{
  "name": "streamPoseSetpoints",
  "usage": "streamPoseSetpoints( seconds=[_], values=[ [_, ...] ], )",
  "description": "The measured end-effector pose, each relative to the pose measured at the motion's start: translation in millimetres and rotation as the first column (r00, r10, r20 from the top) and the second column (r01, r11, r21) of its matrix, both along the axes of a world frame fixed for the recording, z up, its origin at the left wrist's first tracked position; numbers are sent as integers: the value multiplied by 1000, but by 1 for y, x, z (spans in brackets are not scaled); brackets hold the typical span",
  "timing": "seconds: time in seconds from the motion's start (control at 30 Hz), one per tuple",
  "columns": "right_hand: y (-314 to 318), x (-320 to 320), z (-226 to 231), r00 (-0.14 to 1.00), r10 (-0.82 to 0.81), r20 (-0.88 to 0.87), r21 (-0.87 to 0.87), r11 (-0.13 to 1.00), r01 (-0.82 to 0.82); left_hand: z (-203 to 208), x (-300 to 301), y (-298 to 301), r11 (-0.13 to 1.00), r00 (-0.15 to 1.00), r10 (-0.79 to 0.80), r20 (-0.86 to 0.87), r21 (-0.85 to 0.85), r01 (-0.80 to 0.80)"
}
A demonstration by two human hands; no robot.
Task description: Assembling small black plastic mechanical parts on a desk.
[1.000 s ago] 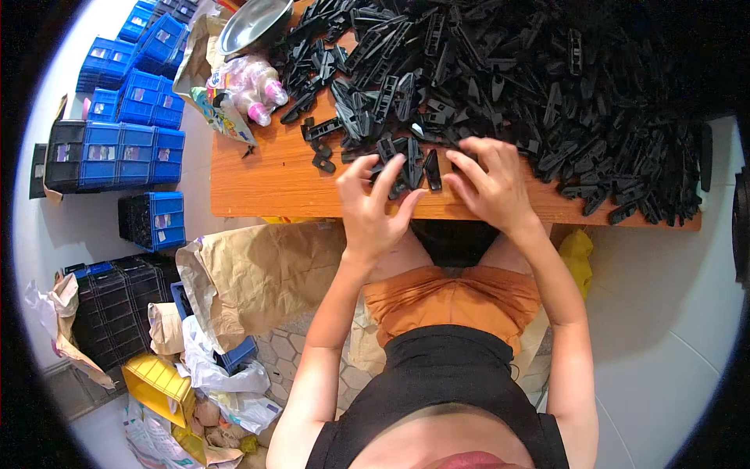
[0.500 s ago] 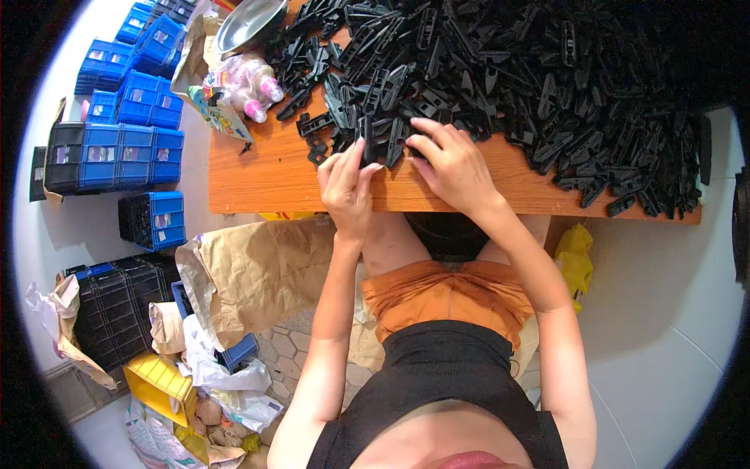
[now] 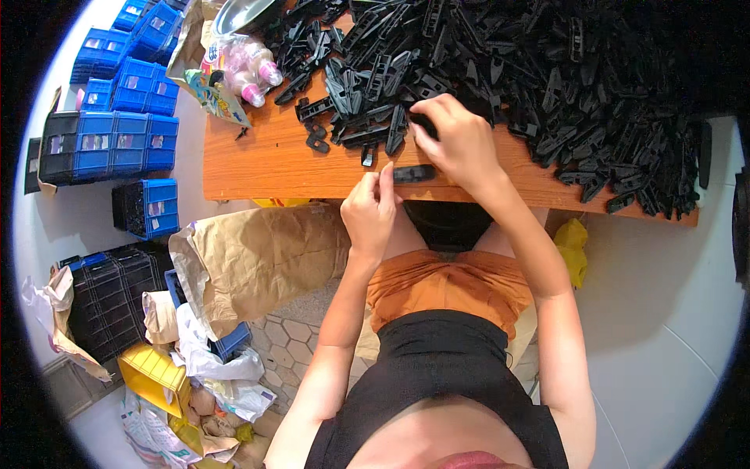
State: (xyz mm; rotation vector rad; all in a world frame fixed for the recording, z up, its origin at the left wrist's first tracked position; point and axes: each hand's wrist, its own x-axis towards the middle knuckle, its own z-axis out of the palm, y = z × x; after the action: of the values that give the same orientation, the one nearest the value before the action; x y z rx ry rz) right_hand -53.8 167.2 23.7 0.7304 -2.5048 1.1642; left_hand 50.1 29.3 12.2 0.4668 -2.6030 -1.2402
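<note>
My left hand point(image 3: 369, 211) is near the table's front edge. Its thumb and forefinger close on the end of a long black plastic part point(image 3: 414, 173), which points crosswise to the right. Just beyond that part, my right hand point(image 3: 459, 144) has its fingers bent in a pinch, with a dark piece point(image 3: 423, 123) showing at the fingertips; its exact kind is partly hidden. Loose black plastic parts point(image 3: 397, 130) lie right ahead of both hands, on the near fringe of a large heap.
The heap of black parts point(image 3: 547, 94) covers the back and right of the wooden table point(image 3: 266, 176). Pink-capped bottles point(image 3: 254, 70) and a metal bowl point(image 3: 238, 14) stand at the back left. Blue crates point(image 3: 113, 144) and brown paper point(image 3: 258, 258) are to the left.
My left hand has moved right and turned, so its black part now lies crosswise instead of pointing away. My right hand has shifted slightly right, its fingers more curled.
</note>
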Motion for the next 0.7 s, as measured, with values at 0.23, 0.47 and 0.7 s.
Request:
streamPoseSetpoints(
  seconds=[0.23, 0.47, 0.7],
  values=[
    [62, 19, -5, 989, -110, 96, -256, 958, 131, 4, 1, 10, 802, 995, -51, 90, -590, 94],
    [93, 50, -21, 999, -35, -14, -112, 993, 33, 9, 5, 9, 903, 921, -369, -126, -283, 323],
    [96, 44, -28, 997, 10, -78, -65, 998, -15, 21, -7, 20, 750, 792, -601, -107, -420, 512]
  ],
)
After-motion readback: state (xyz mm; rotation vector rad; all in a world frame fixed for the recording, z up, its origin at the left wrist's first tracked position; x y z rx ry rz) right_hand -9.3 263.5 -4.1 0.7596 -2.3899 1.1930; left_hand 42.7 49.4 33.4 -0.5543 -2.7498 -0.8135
